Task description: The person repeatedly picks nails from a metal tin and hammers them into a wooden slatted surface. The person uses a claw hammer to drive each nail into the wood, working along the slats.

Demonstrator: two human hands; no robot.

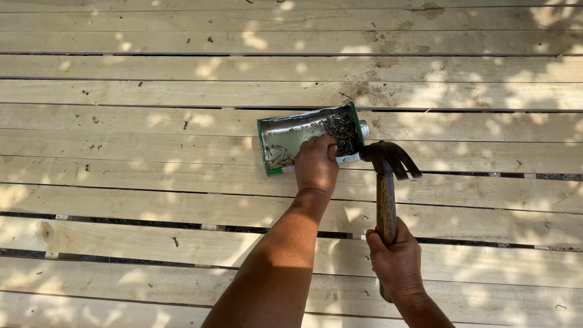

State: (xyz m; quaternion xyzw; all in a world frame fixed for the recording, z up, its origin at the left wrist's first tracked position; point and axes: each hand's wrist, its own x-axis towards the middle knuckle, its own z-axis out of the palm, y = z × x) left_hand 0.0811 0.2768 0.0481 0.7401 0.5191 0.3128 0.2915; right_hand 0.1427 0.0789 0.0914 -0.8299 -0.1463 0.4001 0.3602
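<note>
- A claw hammer (387, 182) is held in the right hand (396, 262), which is wrapped tight around the low end of the wooden handle.
- The hammer's long line runs from near to far, almost straight up in the view, with the handle end near the person and the dark metal head at the far end.
- The head lies crossways, and its two curved claws are pointed to the right.
- The hammer head is seen just beside the right end of a tin can (311, 138), very close to its small round cap.
- The tin can is laid on its side on the wooden boards (152, 182), and its top side is cut open.
- The can's long line runs from left to right, a little tilted, with the right end farther away than the left.
- Many small nails (337, 129) are piled inside the can, mostly at its right end.
- The left hand (316, 165) is put into the open can, with the fingers curled down among the nails; whether a nail is pinched cannot be told.
- The boards are pale, run from left to right, and are parted by thin dark gaps.
- Spots of sun and leaf shade are spread over the boards.
</note>
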